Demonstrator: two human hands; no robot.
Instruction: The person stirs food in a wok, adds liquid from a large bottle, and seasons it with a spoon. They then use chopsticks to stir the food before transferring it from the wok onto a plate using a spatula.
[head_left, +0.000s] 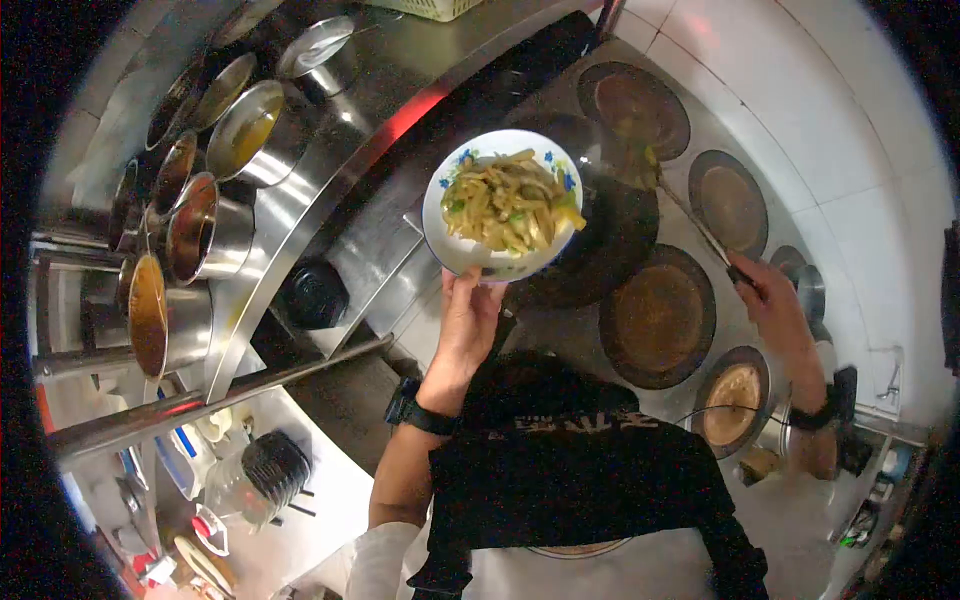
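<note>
A white plate (452,247) with blue flowers near its rim bears a heap of green and yellowish cooked food strips (510,200). My left hand (468,318) grips the plate's near edge from below, the thumb on the rim. At the right, my right hand (768,290) is closed round the dark handle of a long metal ladle (700,220). The ladle's far end lies over the dark wok (625,225), with bits of green food at it. Part of the wok is hidden behind the plate.
Metal pots of sauces (205,225) line the steel counter (370,85) at the left. Round burners (658,315) surround the wok. A tiled wall (840,140) bounds the right side. A white board (320,480) and bottles are at lower left.
</note>
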